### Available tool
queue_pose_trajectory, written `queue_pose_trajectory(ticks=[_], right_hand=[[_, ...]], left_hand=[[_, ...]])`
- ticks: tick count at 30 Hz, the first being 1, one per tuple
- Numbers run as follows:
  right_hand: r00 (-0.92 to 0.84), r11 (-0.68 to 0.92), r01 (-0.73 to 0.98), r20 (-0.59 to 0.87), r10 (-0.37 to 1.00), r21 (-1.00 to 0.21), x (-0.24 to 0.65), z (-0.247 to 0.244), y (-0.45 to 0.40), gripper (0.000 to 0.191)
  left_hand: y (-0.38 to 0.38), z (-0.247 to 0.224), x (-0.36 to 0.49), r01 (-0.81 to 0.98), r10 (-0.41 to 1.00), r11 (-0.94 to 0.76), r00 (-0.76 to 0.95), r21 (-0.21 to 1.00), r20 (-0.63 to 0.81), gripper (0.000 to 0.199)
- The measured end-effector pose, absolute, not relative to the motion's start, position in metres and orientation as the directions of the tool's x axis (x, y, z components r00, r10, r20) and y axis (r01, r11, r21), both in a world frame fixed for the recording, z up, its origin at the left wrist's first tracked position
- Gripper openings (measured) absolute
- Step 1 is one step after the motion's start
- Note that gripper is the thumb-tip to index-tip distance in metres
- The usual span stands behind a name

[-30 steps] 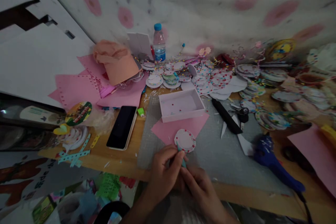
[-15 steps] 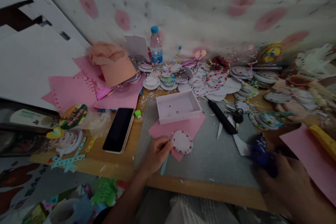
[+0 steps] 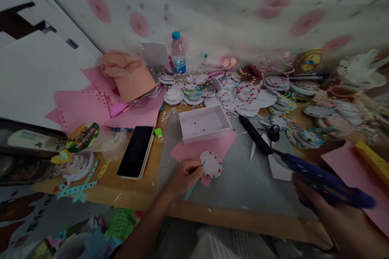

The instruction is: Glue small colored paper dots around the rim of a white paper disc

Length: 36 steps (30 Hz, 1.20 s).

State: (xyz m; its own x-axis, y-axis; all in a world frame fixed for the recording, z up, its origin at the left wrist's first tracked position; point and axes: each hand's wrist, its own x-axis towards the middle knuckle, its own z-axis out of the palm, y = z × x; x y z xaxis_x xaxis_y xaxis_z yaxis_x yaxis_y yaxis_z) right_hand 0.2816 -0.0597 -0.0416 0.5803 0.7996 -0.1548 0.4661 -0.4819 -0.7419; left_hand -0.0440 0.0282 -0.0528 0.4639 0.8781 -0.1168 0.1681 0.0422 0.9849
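- 1 wooden table (image 3: 141, 188) is filling the head view's middle, with a grey mat (image 3: 240, 188) lying on it and a flower-printed covering (image 3: 227, 12) hanging behind.
- The left hand (image 3: 184, 176) is pinching a thin teal strip (image 3: 190, 191), its tip overlapping the edge of a white disc (image 3: 212, 165).
- That red-dotted disc is lying partly on pink paper (image 3: 223, 143), on the near side of a white box (image 3: 208, 135).
- The right hand (image 3: 332, 219) is gripping a blue glue gun (image 3: 319, 174), nozzle near a black handle (image 3: 255, 134).
- A bottle (image 3: 178, 54) is carrying a blue label (image 3: 180, 67), its print too small to read; dark letters (image 3: 38, 209) are showing at lower left, partly legible.
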Motion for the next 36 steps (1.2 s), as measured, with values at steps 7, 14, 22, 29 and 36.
queue_pose_trajectory(ticks=[7, 14, 22, 29, 36], right_hand=[[0.132, -0.348, 0.317, -0.322, 0.937, -0.882, 0.198, -0.054, -0.004, 0.029], [0.055, -0.304, 0.209, -0.299, 0.953, -0.930, 0.190, -0.058, 0.003, 0.029], [-0.050, -0.220, 0.250, -0.239, 0.970, -0.943, 0.190, -0.070, 0.008, 0.028], [-0.059, -0.227, 0.293, -0.254, 0.965, -0.929, 0.191, -0.069, 0.008, 0.021], [-0.053, -0.219, 0.301, -0.245, 0.968, -0.928, 0.189, -0.066, 0.009, 0.019]], left_hand=[[0.028, -0.056, -0.044, 0.171, 0.874, 0.014, 0.477, 0.985, -0.095, 0.035], [0.027, -0.055, -0.044, 0.201, 0.868, -0.021, 0.491, 0.979, -0.082, 0.036], [0.028, -0.057, -0.046, 0.192, 0.869, 0.004, 0.485, 0.981, -0.098, 0.038], [0.028, -0.060, -0.047, 0.181, 0.859, -0.013, 0.506, 0.983, -0.081, 0.038], [0.028, -0.062, -0.049, 0.157, 0.857, -0.013, 0.511, 0.987, -0.070, 0.038]])
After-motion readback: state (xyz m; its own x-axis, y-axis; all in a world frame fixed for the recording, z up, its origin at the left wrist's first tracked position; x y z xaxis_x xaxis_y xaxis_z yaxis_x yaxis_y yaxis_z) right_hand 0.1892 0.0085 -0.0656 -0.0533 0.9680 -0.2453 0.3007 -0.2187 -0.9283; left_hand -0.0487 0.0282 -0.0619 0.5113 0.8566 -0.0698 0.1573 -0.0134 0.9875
